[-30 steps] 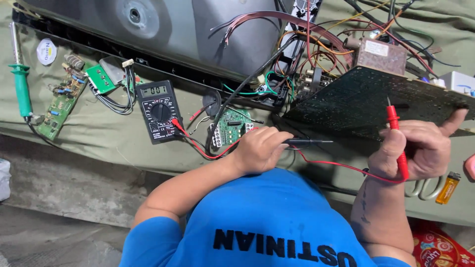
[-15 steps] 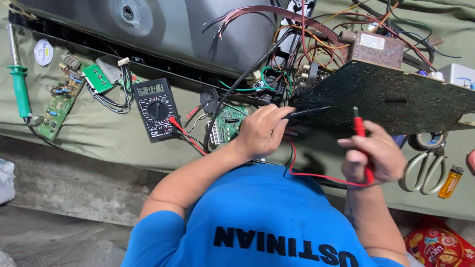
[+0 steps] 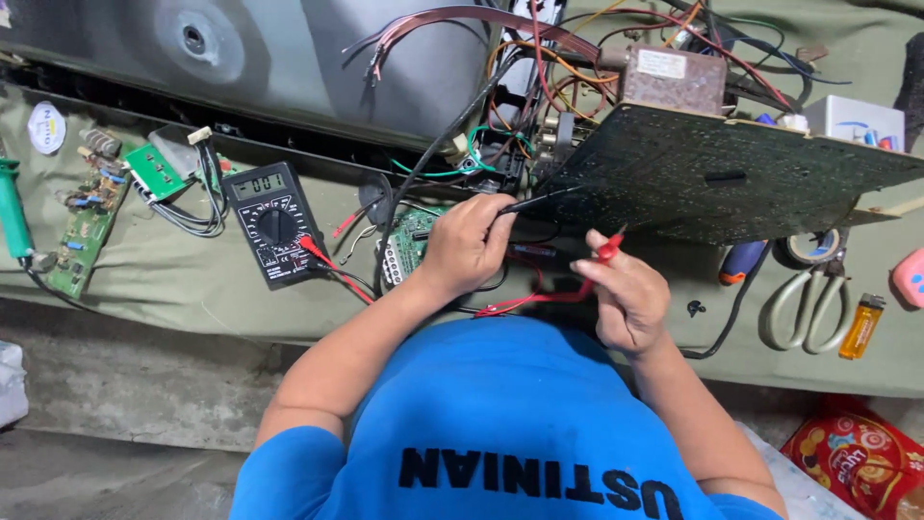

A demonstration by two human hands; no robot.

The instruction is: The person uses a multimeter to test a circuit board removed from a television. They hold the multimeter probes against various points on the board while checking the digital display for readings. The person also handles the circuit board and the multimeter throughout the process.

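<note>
Multimeter probes: the black probe (image 3: 539, 201) is pinched in the left hand (image 3: 467, 246), tip touching the edge of the tilted circuit board (image 3: 712, 173); the red probe (image 3: 604, 255) is clenched in the right hand (image 3: 626, 299), just below the board. Leads run to the digital multimeter (image 3: 274, 223) on the cloth-covered bench (image 3: 192, 289).

A matt olive cloth (image 3: 192, 289) underlies the black plastic multimeter (image 3: 274, 223) and the rough, speckled dark circuit board (image 3: 712, 173).

Left hand (image 3: 467, 246) and right hand (image 3: 626, 294) — both pinched shut, forearms raised.
</note>
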